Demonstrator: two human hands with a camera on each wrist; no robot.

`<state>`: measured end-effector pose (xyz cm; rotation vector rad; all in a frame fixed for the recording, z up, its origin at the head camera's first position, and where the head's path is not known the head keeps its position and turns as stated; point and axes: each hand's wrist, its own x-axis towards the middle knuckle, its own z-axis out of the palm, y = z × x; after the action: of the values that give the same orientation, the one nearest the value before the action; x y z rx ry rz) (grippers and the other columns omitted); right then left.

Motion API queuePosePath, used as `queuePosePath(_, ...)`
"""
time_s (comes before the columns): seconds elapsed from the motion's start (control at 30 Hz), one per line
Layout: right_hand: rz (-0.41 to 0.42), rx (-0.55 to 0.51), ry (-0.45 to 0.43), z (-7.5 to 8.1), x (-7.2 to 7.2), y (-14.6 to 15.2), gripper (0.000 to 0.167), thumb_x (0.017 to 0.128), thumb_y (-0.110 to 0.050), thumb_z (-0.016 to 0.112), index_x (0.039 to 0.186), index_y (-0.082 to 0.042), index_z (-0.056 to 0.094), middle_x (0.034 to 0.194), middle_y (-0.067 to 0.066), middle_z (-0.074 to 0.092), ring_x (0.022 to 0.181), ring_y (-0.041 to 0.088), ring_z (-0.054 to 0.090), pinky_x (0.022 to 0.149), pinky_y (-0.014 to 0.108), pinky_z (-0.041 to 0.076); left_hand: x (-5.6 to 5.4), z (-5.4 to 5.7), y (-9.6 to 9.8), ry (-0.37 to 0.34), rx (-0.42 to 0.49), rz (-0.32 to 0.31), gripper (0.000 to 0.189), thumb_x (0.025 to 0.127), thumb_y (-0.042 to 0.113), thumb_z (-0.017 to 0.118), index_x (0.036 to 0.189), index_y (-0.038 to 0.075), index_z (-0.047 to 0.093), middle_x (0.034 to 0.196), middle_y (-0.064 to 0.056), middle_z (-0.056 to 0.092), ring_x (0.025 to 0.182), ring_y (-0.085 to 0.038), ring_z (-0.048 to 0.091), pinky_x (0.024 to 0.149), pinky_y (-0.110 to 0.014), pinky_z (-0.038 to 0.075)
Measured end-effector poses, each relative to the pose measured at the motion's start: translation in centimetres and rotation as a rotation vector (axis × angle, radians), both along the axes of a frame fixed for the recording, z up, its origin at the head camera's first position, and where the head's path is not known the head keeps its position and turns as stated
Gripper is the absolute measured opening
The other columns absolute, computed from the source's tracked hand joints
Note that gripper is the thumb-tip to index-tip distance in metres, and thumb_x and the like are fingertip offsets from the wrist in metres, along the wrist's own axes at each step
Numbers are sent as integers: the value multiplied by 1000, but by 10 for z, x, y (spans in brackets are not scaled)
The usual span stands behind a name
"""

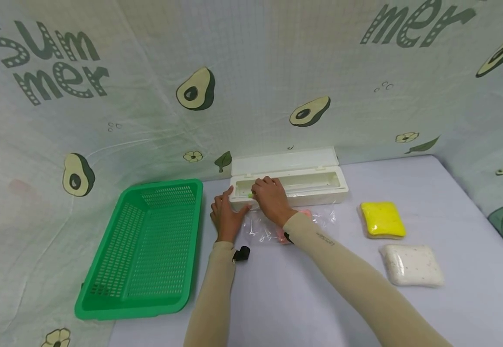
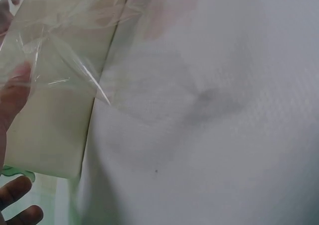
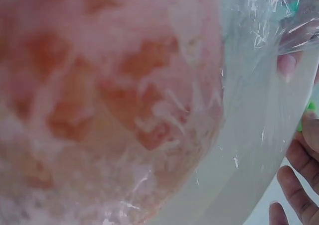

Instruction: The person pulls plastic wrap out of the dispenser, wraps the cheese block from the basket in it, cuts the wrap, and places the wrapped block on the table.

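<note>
A long white box stands against the back wall with its lid raised. My left hand is at the box's left end, thumb on the front face and fingers spread along the end. With thumb and fingers, my right hand pinches a small green piece at the box's front edge, near the left. Clear plastic film hangs from the front of the box onto the table. A pink block with orange patches lies in the film, partly hidden by my right forearm in the head view.
At the left stands a green plastic basket with slotted walls. A yellow wrapped block and a white wrapped block lie on the table to the right. A printed cloth hangs behind the box.
</note>
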<state>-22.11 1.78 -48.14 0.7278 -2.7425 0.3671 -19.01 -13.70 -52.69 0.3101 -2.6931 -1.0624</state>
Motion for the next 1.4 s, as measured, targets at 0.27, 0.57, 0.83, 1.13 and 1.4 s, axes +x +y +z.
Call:
queuePosePath(0.27,-2,5,13,2,1,6,14,96,-24,76,102,-12,74,108,2,71,108,25,62,104,44,47,2,0,-1,5,18,-8,84,86,34,90,158,18,49,139,-20,50,125,-39,43,104,-58,33)
queuePosePath(0.57,-22,43,23,4,2,13,15,95,-27,76,101,-14,73,107,-1,70,109,23,61,103,43,47,0,-2,-2,11,8,-12,84,86,37,89,158,18,49,137,-20,51,124,-38,43,102,-58,35)
queuePosePath(0.83,-8,74,7,4,0,30,16,97,-25,74,106,-12,74,109,1,70,112,25,61,105,45,47,-1,-2,-3,-2,15,-24,85,86,37,89,159,18,48,138,-20,51,125,-38,43,104,-58,34)
queuePosePath(1.13,-9,46,14,5,4,85,14,94,-18,80,104,-10,75,104,3,70,105,25,62,101,45,49,-1,1,-3,16,37,10,85,84,30,92,157,17,50,137,-22,52,128,-41,43,108,-59,31)
queuePosePath(1.4,-3,90,39,6,5,108,15,94,-20,79,105,-10,76,107,3,72,107,26,62,102,45,48,-2,-3,-4,-11,29,-10,86,85,34,91,159,19,49,137,-21,53,127,-40,43,108,-58,32)
